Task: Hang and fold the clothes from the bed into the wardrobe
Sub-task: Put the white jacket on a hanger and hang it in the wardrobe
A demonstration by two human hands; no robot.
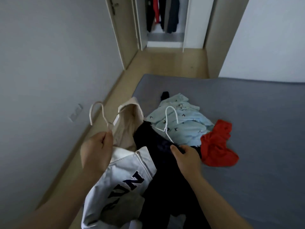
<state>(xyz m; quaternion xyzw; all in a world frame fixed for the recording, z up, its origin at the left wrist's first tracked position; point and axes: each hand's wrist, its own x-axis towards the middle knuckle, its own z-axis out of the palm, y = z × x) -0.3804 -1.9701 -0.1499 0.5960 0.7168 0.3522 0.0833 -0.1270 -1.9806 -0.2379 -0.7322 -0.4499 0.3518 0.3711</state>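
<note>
Pinching the neck of a white hanger (pixel 98 102) between thumb and fingers, my left grip (pixel 97 146) holds it up, one arm tucked inside a beige top (pixel 127 124), with a white lettered top (pixel 122 179) lying just beneath my wrist. My right grip (pixel 186 156) is curled on a dark garment (pixel 156 166), thumb on top, right at the foot of a second hanger (pixel 170 107) lying across it. Just beyond that grip a blue shirt (pixel 184 126) and, to its right, a red garment (pixel 216 144) lie on the bed (pixel 255 116), while the wardrobe (pixel 193 22) stands open well ahead with clothes hanging inside.
</note>
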